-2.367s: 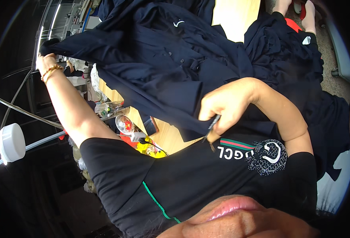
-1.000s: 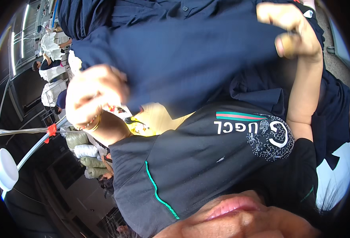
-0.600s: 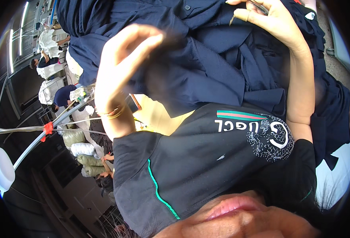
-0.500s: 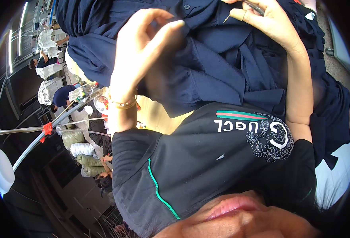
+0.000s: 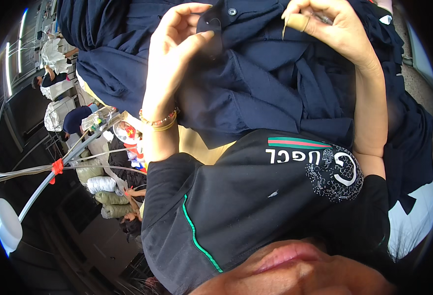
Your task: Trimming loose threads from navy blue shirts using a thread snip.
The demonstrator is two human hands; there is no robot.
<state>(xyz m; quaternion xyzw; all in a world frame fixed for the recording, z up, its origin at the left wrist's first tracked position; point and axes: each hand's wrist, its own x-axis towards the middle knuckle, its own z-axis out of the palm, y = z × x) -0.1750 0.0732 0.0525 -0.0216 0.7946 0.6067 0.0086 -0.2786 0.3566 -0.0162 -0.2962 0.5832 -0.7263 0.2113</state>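
My left hand [image 5: 177, 42] pinches the edge of a dark navy garment [image 5: 260, 93] between thumb and fingers. A small round button [image 5: 232, 11] sits on the cloth just right of those fingertips, and a fine loop of thread shows by the thumb. My right hand [image 5: 332, 32] is curled closed over the garment's far right part. Inside it is a small metal tool [image 5: 323, 18], mostly hidden by the fingers, so its kind is unclear. A tan band [image 5: 297, 21] wraps the right thumb, and a thin pointed tip juts down beside it.
The garment's folds spread over a pale yellow surface [image 5: 196, 145]. At the left, a pole with a red tie [image 5: 57, 166] and a white lamp-like disc [image 5: 6, 225] stand close. Beyond are stacked bundles [image 5: 103, 185] and several people, one in dark blue [image 5: 76, 119].
My left fingers, earlier apart above the cloth, have closed on its edge by the button, lifting it slightly. My right hand has shifted slightly, its fingers more curled in.
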